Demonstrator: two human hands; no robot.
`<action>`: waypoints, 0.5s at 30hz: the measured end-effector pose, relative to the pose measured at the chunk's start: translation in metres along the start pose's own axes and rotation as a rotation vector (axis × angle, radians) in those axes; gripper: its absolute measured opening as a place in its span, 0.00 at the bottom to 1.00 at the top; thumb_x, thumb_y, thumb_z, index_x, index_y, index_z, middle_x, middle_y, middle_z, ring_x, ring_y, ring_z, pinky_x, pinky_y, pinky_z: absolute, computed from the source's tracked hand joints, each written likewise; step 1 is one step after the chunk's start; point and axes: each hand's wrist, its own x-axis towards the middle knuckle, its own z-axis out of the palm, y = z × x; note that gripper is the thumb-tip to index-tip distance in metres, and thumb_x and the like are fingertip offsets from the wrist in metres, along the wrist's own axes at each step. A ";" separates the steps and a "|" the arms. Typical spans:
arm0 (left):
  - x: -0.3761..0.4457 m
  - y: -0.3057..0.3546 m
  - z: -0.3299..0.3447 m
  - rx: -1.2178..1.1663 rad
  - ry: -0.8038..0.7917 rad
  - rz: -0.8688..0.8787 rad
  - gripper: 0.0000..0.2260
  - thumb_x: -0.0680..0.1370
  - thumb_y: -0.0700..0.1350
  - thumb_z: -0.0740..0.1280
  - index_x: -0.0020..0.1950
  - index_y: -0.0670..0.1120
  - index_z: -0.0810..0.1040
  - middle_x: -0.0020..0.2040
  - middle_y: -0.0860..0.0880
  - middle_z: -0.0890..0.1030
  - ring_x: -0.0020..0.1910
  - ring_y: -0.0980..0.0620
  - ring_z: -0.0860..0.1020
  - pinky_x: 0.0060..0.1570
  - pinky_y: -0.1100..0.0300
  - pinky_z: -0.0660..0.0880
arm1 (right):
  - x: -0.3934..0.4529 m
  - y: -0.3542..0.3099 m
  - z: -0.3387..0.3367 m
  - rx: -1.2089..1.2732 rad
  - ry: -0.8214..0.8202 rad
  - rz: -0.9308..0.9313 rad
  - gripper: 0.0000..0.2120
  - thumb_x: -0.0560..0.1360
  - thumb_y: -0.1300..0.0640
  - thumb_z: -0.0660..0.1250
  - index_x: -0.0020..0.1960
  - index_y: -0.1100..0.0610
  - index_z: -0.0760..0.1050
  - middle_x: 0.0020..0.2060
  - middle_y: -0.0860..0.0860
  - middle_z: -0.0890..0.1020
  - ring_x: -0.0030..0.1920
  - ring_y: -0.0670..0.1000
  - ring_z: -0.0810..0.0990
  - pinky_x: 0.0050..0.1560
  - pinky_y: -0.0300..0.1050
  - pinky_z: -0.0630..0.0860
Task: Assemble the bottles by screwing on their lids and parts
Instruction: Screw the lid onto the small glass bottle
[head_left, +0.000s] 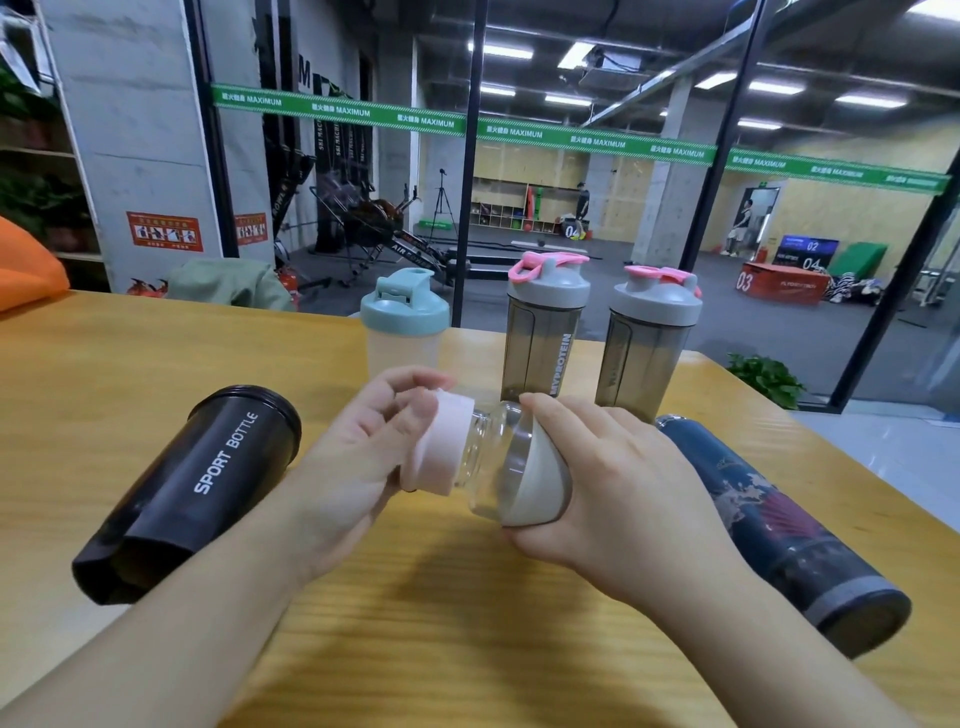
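Both hands meet above the middle of the wooden bench (156, 353), holding one small clear bottle (493, 457) on its side, clear of the bench top. Left hand (358, 462): fingers curled round the pale pink lid (441, 447), thumb over its upper edge, lid seated on the bottle's neck; whether the thread is fully home cannot be told. Right hand (613, 483): fingers wrapped round the bottle's cream-white lower part (540, 483), index finger laid across the top of the glassy shoulder. Bottle axis runs roughly left to right, lid end slightly nearer the far side. Left of the hands, a black bottle (208, 483) marked SPORT BOTTLE lies on its side, open mouth toward the far edge, no lid on it. Right of the hands, a dark blue patterned bottle (779, 525) lies on its side, grey band at its near end, partly hidden behind the right wrist. Standing upright behind the hands: a frosted shaker with a teal lid (402, 317), then two smoky grey shakers, the left one (545, 332) lettered MYPROTEIN, the right one (649, 343) just beside it, both with grey lids and pink caps on. Beyond the bench, a glass wall gives onto a gym floor.
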 end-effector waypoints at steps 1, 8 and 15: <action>0.001 0.000 0.000 0.028 0.042 0.001 0.17 0.67 0.56 0.71 0.55 0.57 0.77 0.56 0.53 0.81 0.51 0.48 0.74 0.48 0.53 0.72 | 0.000 0.000 0.000 0.004 0.007 -0.002 0.39 0.54 0.38 0.68 0.62 0.51 0.72 0.47 0.46 0.80 0.41 0.54 0.79 0.40 0.47 0.76; -0.001 0.008 -0.002 0.637 -0.012 -0.113 0.36 0.59 0.73 0.54 0.51 0.48 0.76 0.33 0.54 0.76 0.30 0.58 0.76 0.27 0.64 0.71 | 0.000 0.001 0.001 -0.010 0.008 -0.014 0.38 0.54 0.39 0.67 0.62 0.52 0.73 0.47 0.47 0.80 0.41 0.55 0.79 0.40 0.47 0.77; -0.001 0.008 -0.014 0.400 -0.155 -0.134 0.34 0.60 0.58 0.71 0.65 0.65 0.69 0.52 0.62 0.81 0.41 0.58 0.80 0.37 0.61 0.74 | 0.000 0.003 0.003 -0.004 0.001 0.001 0.39 0.54 0.39 0.69 0.62 0.52 0.73 0.47 0.47 0.80 0.42 0.54 0.79 0.40 0.47 0.76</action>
